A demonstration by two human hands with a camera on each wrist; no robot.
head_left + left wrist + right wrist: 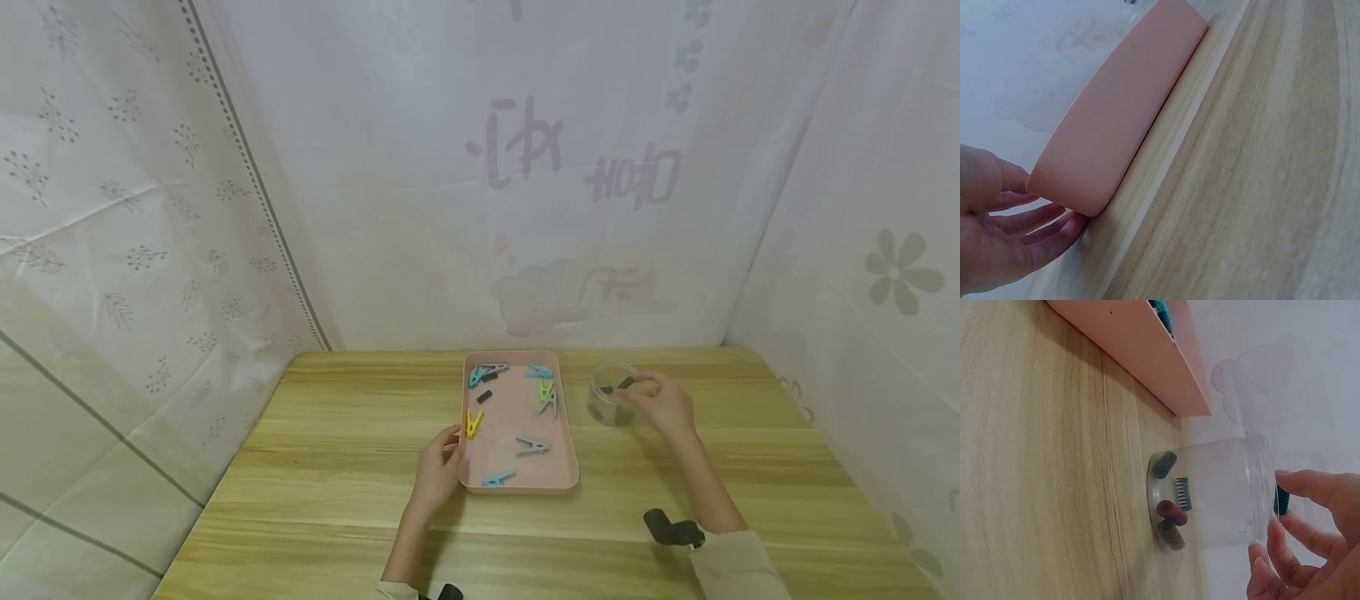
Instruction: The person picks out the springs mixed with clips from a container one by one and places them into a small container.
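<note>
My right hand (663,406) pinches a small dark green coil spring (1282,500) between thumb and finger at the mouth of a clear plastic jar (1219,487). Its other fingertips are right at the jar's rim. The upright jar holds several springs; a red spring (1172,512) is among them. My left hand (437,471) rests against the left wall of a pink tray (501,425), with its fingers loosely bent and the fingertips partly hidden behind the tray's corner in the left wrist view. In the tray lie several clothespins, including a yellow clothespin (474,424), and dark springs (484,397).
Both tray and jar stand on a wood-grain table (337,467), the jar just right of the tray. A patterned white curtain (420,208) hangs behind the table's far edge, with more at both sides. Black wrist mounts (672,530) sit at the sleeves.
</note>
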